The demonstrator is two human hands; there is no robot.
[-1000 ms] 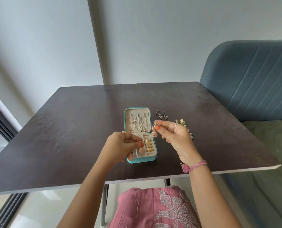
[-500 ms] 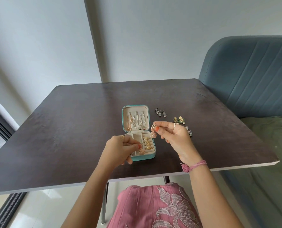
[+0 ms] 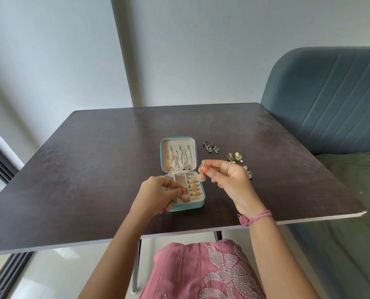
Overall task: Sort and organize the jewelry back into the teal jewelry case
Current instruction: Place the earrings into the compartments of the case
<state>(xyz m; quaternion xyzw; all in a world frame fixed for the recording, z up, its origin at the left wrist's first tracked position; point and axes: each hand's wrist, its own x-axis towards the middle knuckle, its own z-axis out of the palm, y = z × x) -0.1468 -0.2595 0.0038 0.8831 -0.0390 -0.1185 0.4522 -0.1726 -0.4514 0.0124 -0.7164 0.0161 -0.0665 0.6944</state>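
teal jewelry case [image 3: 180, 207] open, mid tabletop [image 3: 93, 169] twd near edge, wide bare room L + far | loose earrings [image 3: 211, 147] R of case, well off R edge | L hand [image 3: 158, 194] over case front, pinching a gold bell earring [image 3: 34, 197] | R hand [image 3: 229, 180] raised beside case, pinching 2nd bell earring [image 3: 201, 175]

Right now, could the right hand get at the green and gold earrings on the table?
Probably not yet: the right hand is pinching a pink jhumka earring. The green and gold earrings lie uncovered just beyond it.
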